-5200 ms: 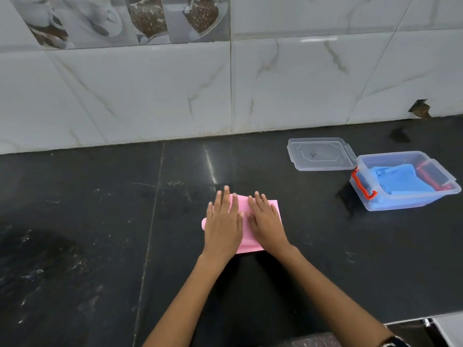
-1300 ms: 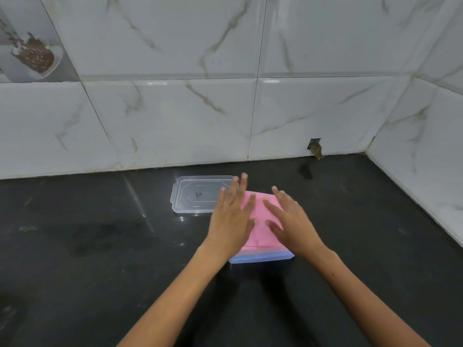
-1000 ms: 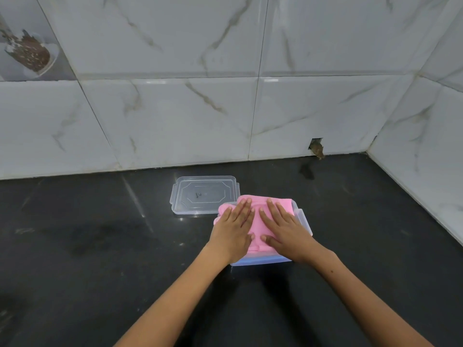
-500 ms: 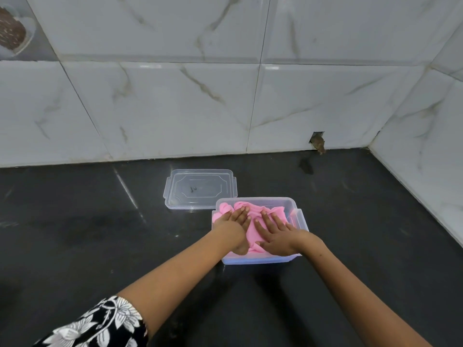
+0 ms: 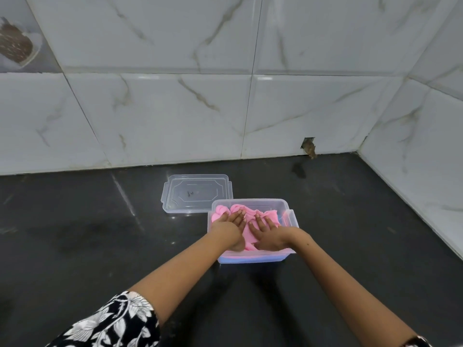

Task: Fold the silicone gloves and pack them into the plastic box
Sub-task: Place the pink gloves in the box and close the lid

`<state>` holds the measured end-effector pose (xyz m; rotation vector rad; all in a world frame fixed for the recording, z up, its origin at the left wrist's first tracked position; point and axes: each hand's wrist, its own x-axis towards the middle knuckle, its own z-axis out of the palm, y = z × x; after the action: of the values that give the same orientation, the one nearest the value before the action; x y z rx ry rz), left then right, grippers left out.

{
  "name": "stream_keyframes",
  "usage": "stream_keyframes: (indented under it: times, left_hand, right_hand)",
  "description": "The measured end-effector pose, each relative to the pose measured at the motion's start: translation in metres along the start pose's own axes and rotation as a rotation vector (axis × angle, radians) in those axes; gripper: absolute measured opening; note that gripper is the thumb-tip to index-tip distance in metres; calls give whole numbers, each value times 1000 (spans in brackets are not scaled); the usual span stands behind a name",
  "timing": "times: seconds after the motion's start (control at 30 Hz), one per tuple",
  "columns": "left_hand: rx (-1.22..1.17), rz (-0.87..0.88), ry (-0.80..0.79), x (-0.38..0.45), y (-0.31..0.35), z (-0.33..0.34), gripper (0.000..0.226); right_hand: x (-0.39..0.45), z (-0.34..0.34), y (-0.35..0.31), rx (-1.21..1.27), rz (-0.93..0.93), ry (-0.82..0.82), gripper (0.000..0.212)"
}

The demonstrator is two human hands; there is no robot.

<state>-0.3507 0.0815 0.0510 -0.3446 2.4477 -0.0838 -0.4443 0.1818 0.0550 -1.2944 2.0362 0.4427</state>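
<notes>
Pink silicone glove (image 5: 260, 216), soft and rumpled into folds, lay inside the clear rectangular plastic box (image 5: 290, 216), filling most of it and rising nearly to the rim. A band of blue showed through the box's near wall beneath the pink, though what it belonged to could not be told.

Both hands rested palm down on the pink material inside the box. The left hand (image 5: 230, 225) lay over the left part, its fingers (image 5: 239, 216) straight and close together, pointing away from the person. The right hand (image 5: 268, 232) lay just beside it over the middle, its fingers (image 5: 259, 221) straight and slightly spread. Neither hand curled round anything.

The box stood on the black polished stone worktop (image 5: 75, 234). Its clear flat plastic lid (image 5: 196, 192) lay on the worktop behind and to the left, the lid's near right corner touching or just beside the box's far left corner.

White marble-patterned wall tiles (image 5: 175, 108) rose behind the worktop and along its right side. A black sleeve with white flowers (image 5: 112, 324) covered the left upper arm.
</notes>
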Motion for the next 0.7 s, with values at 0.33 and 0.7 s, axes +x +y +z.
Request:
stream_keyframes:
  times: [0.33,0.7]
  left_hand:
    - [-31,-33,100,-29,-28,10,59]
    - [10,-8,-204,-39,-23,25,73]
  right_hand:
    - [-34,-13,-18,239,-41,425,57]
    - [-27,-3,-51,-110,-21,234,69]
